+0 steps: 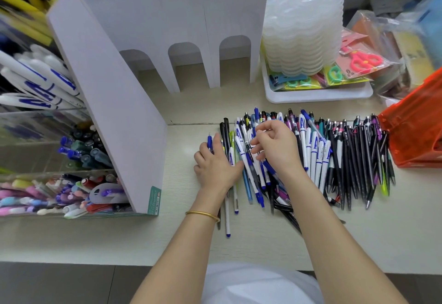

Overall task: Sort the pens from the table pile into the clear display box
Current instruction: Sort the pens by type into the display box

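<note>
Two hands: the left hand (215, 162) and the right hand (277, 150) are both working over the left end of the pen pile (346, 155), backs up.
Left hand: it is lying on the pile's left edge, its fingers curling down round a blue-capped pen (209, 141) whose tip is sticking out above them.
Right hand: its curled fingertips are touching the white-and-blue pens (246, 157) in the pile; whether they are pinching one I cannot tell.
Pen pile: it is lying in a rough row on the pale table (143, 236), with black pens mostly toward the right and a few pens sliding out toward the near edge.
Clear display box (47, 160): it is standing at the far left of the table, apart from the pile, its compartments holding pens.
White card panel (107, 112): it is standing upright between the box and the pile.
Gold bangle (203, 215): it is sitting on the left wrist.
White tray (318, 96): it is sitting behind the pile, carrying a stack of translucent dishes (303, 28) and packaged scissors (363, 60).
Orange bag (418, 131): it is sitting just beside the pile's right end.
</note>
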Demonstrator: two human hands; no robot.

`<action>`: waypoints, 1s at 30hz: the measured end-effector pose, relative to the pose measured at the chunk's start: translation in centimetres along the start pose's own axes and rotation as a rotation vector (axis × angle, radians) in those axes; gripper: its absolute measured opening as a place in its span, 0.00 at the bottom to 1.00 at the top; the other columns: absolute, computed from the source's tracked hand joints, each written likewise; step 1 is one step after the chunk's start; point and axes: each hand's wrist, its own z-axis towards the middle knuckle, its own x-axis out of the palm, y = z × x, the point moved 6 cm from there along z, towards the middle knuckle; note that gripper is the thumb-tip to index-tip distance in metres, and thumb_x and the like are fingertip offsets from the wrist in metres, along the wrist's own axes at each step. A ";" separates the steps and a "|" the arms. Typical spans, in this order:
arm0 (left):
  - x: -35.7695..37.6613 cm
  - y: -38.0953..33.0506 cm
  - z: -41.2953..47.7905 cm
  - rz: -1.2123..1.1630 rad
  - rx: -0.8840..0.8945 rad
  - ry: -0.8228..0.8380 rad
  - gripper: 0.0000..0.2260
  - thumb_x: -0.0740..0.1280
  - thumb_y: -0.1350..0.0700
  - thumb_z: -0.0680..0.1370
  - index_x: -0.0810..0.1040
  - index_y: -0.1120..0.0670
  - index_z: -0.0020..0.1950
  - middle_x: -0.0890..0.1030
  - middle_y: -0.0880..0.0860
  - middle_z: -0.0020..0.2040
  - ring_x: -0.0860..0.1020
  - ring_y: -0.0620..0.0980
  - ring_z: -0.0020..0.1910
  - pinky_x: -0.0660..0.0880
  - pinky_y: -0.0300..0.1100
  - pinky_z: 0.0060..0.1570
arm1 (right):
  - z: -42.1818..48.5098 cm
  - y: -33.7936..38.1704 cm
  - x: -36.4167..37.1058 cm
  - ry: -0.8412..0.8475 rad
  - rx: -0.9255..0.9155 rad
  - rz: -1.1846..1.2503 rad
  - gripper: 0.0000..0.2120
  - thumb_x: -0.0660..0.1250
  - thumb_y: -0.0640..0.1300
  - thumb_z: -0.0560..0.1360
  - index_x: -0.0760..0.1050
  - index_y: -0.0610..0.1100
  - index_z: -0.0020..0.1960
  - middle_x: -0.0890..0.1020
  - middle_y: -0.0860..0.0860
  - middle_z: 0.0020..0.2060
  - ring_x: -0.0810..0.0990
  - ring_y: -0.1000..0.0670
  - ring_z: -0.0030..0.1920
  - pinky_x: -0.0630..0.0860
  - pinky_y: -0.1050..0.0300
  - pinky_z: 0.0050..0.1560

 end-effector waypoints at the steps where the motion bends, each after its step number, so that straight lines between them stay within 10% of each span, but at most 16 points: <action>1: 0.1 -0.1 -0.1 0.012 -0.002 0.006 0.42 0.65 0.38 0.73 0.45 0.47 0.78 0.54 0.57 0.74 0.55 0.57 0.71 0.61 0.50 0.67 | 0.1 0.0 0.1 0.001 -0.002 -0.003 0.07 0.57 0.34 0.78 0.73 0.42 0.52 0.81 0.44 0.38 0.78 0.53 0.30 0.76 0.58 0.30; 22: -1.6 -0.8 2.7 0.173 -0.103 -0.021 0.45 0.69 0.59 0.74 0.38 0.51 0.78 0.71 0.61 0.61 0.72 0.58 0.57 0.73 0.48 0.49 | 0.0 0.1 -0.5 -0.030 0.028 0.003 0.08 0.57 0.34 0.79 0.73 0.41 0.52 0.80 0.43 0.40 0.78 0.51 0.33 0.77 0.57 0.32; 30: -3.0 -0.3 3.3 0.033 -0.034 -0.029 0.19 0.66 0.62 0.73 0.64 0.59 0.62 0.78 0.58 0.52 0.77 0.58 0.47 0.69 0.44 0.38 | -0.2 0.1 -0.7 -0.037 0.030 -0.008 0.08 0.57 0.34 0.79 0.73 0.40 0.52 0.81 0.42 0.40 0.78 0.50 0.33 0.77 0.56 0.32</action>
